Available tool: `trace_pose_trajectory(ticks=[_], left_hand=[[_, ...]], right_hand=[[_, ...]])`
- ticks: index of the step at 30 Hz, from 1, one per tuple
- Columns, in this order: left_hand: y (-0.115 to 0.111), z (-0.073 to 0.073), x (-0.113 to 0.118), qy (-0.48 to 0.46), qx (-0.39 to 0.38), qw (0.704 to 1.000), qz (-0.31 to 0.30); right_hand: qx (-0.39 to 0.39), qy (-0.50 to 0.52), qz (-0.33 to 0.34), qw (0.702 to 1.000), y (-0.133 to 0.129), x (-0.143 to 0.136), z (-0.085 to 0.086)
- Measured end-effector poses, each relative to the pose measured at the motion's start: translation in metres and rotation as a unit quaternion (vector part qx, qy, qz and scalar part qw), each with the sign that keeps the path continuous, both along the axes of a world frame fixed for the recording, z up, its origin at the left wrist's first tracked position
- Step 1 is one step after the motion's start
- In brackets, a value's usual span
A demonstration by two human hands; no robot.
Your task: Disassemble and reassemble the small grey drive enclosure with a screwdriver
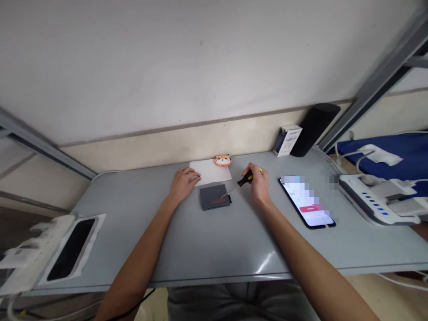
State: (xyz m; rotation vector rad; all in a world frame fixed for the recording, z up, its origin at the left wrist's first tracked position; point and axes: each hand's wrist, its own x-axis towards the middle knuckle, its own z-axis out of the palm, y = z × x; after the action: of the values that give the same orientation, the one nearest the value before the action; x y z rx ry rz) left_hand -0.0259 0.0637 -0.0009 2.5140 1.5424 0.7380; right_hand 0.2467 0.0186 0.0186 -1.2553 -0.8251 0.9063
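- I see right hand (258, 183) clamped on screwdriver (246, 179), tip at vented gray enclosure (211, 195).
- Enclosure contents hidden.
- Left hand (182, 183) by white paper (211, 171); I can't tell its grip.

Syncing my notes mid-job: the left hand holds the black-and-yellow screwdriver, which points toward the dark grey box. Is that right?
Not quite: the head view shows the right hand, not the left hand, holding the black-and-yellow screwdriver. It does point toward the dark grey box.
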Motion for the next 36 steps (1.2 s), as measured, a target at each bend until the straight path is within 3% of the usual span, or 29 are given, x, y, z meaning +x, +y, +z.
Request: trace_pose_trajectory(ticks=[3,6,8,11,15,22,29,36], left_hand=[[-0.010,0.006,-0.008,-0.009,-0.001,1.000,-0.015],[-0.028,0.022,-0.008,-0.043,0.000,0.999,0.005],[-0.044,0.033,0.001,-0.046,-0.059,0.997,0.001],[-0.068,0.040,0.020,-0.004,-0.147,0.988,-0.055],[-0.077,0.036,0.031,-0.014,-0.142,0.986,-0.089],[-0.056,0.023,0.017,-0.091,-0.192,0.962,-0.174],[-0.055,0.015,0.030,-0.132,-0.151,0.969,-0.145],[-0.057,0.014,0.032,-0.120,-0.129,0.975,-0.136]], right_hand=[[-0.004,0.013,-0.027,1.000,0.002,0.007,0.002],[-0.010,0.023,-0.053,0.998,0.002,0.011,0.005],[-0.014,0.007,-0.062,0.998,0.001,0.010,0.005],[-0.015,-0.033,-0.068,0.997,0.000,0.007,0.003],[0.004,-0.062,-0.069,0.996,-0.001,0.005,-0.001],[0.029,-0.126,-0.018,0.991,-0.008,0.002,0.003],[0.067,-0.185,0.073,0.978,-0.018,-0.008,0.007],[0.068,-0.160,0.072,0.982,-0.018,-0.006,0.011]])
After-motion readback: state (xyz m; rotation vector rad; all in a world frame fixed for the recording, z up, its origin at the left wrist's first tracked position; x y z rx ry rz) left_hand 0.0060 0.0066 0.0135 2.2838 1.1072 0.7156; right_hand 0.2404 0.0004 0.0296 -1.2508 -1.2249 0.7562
